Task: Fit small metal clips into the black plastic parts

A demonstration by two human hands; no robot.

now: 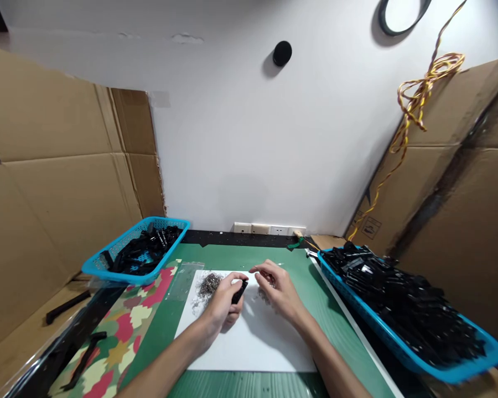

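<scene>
My left hand [224,301] is closed round a small black plastic part [239,291], held just above a white sheet [253,342] on the green mat. My right hand [276,290] rests beside it with fingers curled and pinched together near the part's top end; what they hold is too small to make out. A heap of small grey metal pieces [207,286] lies on the sheet just left of my left hand, and a few more [264,296] are under my right hand.
A blue basket [103,267] with several black parts stands at the back left. A larger blue basket [402,354] heaped with black parts fills the right side. Cardboard walls stand on both sides. A clear bag [185,279] lies left of the sheet. Loose black strips [66,307] lie at far left.
</scene>
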